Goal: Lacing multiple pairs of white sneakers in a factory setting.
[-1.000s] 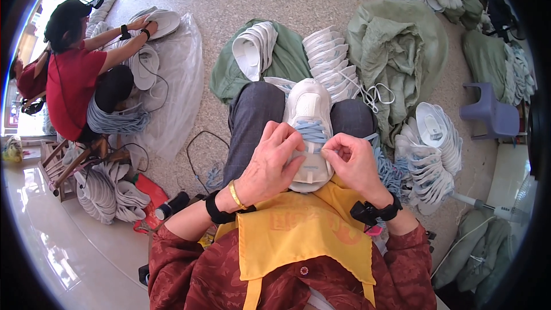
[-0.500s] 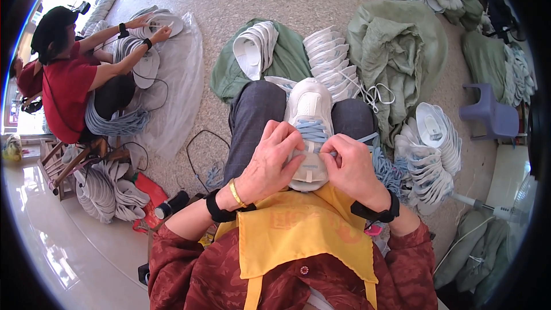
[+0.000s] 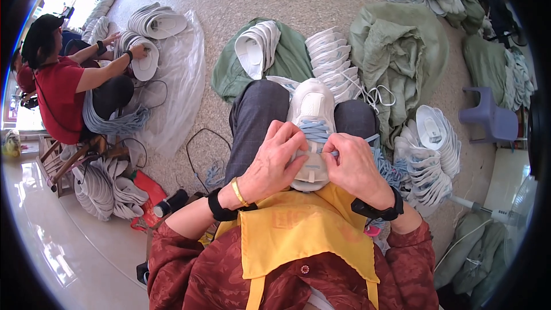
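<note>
While sitting w/ a white low-top sneaker [image 3: 311,116] lying along the lap at frame centre, toe pointing to the top of the frame, the person is working both hands at its pale blue flat shoelace [image 3: 314,131]. Left hand [image 3: 274,161] is curling over the shoe's left side, fingers closed, pinching the lace approx. mid-tongue. Right hand [image 3: 354,165] is closing on the lace end from the right, thumb & fingertips pressed together, lace running out past it toward the right. Both hands are nearly touching over the tongue. Yellow fabric apron [image 3: 304,235] is lying just below them. Upper left, another person in a red shirt [image 3: 57,89] is reaching into stacked white shoe uppers [image 3: 152,23] on clear plastic sheeting [image 3: 178,80]. Small lilac plastic stool [image 3: 488,117] is standing at right.
</note>
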A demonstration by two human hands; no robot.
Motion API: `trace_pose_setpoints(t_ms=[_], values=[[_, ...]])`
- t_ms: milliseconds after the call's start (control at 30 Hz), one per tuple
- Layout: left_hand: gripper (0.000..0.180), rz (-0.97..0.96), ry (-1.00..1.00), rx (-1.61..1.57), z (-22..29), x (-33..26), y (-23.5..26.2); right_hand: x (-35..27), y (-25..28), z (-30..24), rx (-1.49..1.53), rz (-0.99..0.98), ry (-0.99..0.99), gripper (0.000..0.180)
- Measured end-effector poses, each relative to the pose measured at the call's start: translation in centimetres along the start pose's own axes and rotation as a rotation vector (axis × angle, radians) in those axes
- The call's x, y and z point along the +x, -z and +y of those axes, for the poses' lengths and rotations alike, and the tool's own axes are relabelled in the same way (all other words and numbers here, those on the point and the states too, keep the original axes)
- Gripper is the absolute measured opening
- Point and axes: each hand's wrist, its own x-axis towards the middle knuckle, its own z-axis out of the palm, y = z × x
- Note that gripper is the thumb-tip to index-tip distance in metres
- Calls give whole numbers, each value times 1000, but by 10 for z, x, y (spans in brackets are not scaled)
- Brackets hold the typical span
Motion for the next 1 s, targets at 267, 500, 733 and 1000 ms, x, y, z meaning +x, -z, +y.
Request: trace_pose_setpoints(t_ms=[267,500,733,1000], values=[[26,-10,-9,3,0,1,2,-4,-13,12,232,72,13,9],[26,-16,10,11,3,1,2,-11,-5,3,93,60,35,8],[22,5,6,40,3,3,-1,-6,-13,5,21,98,44,10],[22,-19,11,54,7,6,1,-6,-15,4,47,109,65,10]])
